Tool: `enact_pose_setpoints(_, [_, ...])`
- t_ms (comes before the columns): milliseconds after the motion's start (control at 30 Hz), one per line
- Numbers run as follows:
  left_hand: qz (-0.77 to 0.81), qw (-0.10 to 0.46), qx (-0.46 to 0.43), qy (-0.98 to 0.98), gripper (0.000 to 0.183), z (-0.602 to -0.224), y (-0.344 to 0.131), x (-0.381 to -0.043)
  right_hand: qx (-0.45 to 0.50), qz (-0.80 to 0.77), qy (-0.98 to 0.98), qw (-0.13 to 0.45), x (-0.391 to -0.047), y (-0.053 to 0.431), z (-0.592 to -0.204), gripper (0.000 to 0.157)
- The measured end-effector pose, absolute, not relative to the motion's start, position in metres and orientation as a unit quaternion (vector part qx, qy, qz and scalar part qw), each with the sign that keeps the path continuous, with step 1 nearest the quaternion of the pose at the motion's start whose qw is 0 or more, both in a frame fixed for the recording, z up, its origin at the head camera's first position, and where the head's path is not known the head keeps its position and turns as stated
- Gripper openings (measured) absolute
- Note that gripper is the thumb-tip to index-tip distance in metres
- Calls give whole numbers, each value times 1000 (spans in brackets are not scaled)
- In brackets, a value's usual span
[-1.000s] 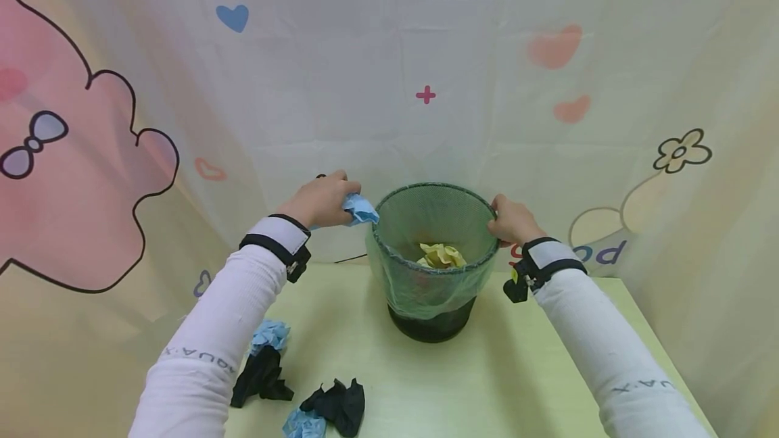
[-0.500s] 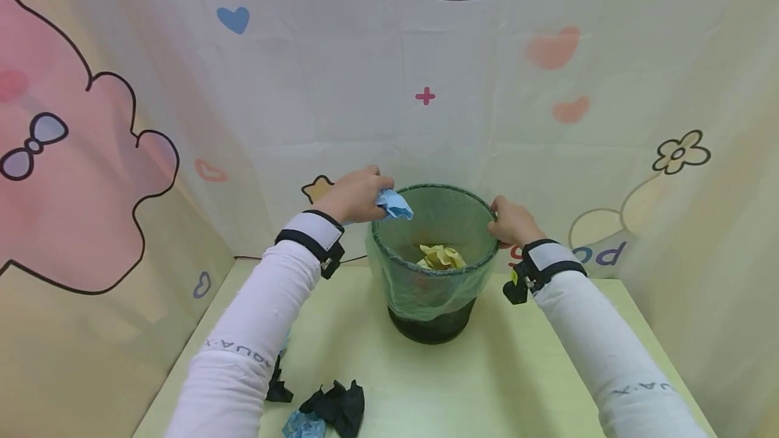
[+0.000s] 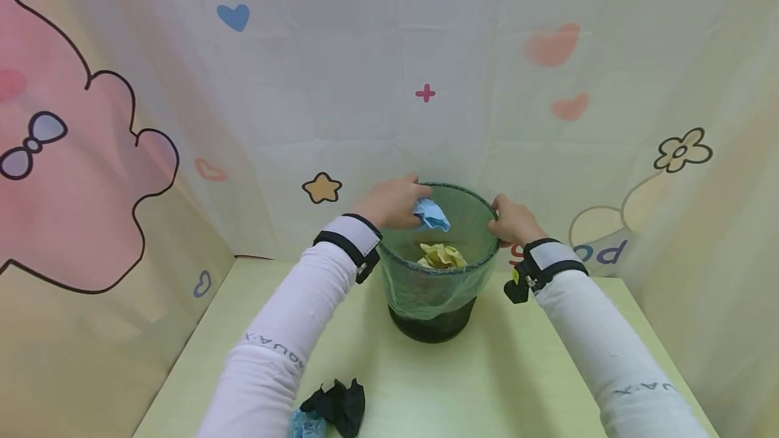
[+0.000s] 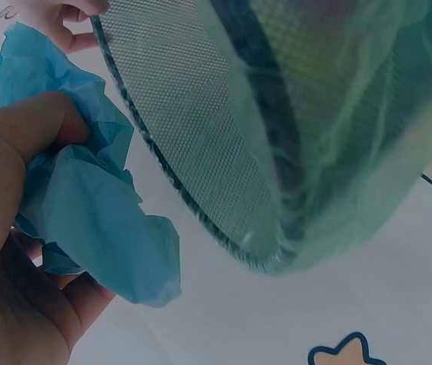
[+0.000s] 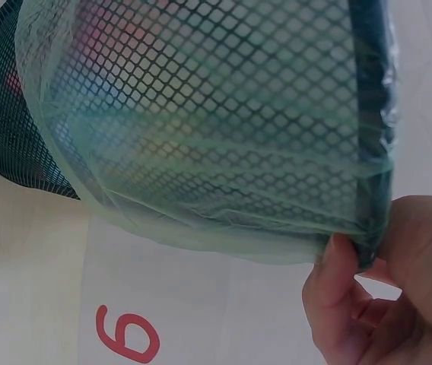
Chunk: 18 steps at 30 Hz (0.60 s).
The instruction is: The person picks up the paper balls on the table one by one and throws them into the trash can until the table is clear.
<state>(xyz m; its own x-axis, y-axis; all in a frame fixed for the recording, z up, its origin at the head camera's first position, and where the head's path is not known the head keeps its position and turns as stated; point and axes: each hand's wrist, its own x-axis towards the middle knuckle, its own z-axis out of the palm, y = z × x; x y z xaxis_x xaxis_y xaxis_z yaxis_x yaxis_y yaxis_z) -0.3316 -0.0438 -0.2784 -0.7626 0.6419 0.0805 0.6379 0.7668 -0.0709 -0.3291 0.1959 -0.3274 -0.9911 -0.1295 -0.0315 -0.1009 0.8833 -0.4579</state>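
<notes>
A dark mesh wastebasket (image 3: 429, 327) lined with a thin green bag (image 3: 420, 293) stands upright on the table. My left hand (image 3: 394, 203) is over the left part of its rim, gripping a crumpled ball of blue paper (image 3: 433, 214). In the left wrist view, thumb and fingers curl around the blue paper (image 4: 98, 220). At the rim's right side, my right hand (image 3: 514, 220) pinches the bag-covered edge; the right wrist view shows thumb and fingers (image 5: 336, 293) on either side of it. Crumpled yellow paper (image 3: 441, 256) lies inside the wastebasket.
Near the table's front edge lie a crumpled black piece (image 3: 341, 405) and another crumpled blue piece (image 3: 308, 424), partly behind the left sleeve. A printed curtain (image 3: 365, 73) hangs close behind the wastebasket. The pale table (image 3: 517, 363) extends to either side.
My left hand has moved right with the blue paper, from beside the wastebasket to over its opening. The left sleeve now covers more crumpled pieces. My right hand has stayed on the rim.
</notes>
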Motion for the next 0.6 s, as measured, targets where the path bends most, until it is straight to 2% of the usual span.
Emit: enact_pose_setpoints(600, [15,15,-345,-938,45,-289,-19,-331,-56,-244,968,35,-328,196,-328,40])
